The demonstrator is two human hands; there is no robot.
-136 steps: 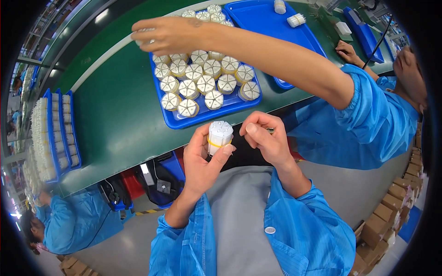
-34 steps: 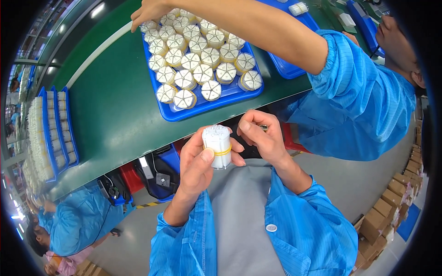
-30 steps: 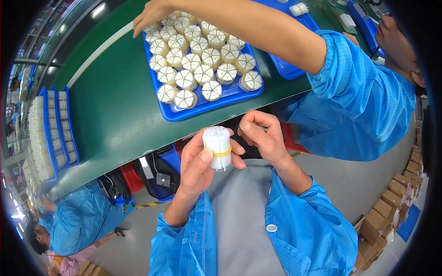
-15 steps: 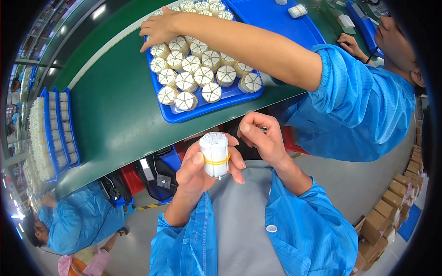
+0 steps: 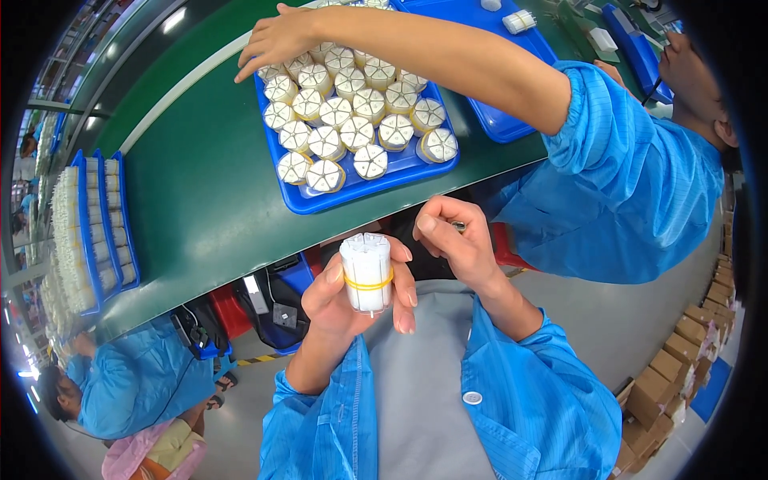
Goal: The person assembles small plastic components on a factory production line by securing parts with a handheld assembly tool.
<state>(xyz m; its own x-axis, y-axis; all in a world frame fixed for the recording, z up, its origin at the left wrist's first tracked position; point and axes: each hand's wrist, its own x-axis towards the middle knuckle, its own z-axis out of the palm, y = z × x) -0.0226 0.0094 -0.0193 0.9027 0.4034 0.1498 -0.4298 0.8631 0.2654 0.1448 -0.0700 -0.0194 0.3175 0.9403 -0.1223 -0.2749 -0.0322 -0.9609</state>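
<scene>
My left hand is closed around a white cylindrical bundle of wedge-shaped pieces, with a yellow rubber band about its lower half. The bundle stands upright between thumb and fingers, in front of my chest. A short pin sticks out of its underside. My right hand is curled up to the right of it, apart from the bundle. A small metallic piece shows inside its fingers, mostly hidden. Past my hands, a blue tray on the green table holds many similar bundles, standing on end.
A co-worker's arm reaches from the right across the tray, the hand over its far left edge. Another blue tray lies behind it. Filled blue trays stand at the left. Cartons line the floor at right.
My left hand has moved slightly left with the bundle. The co-worker's hand has slid a little left and down, and the blue tray behind has shifted. My right hand stays put.
</scene>
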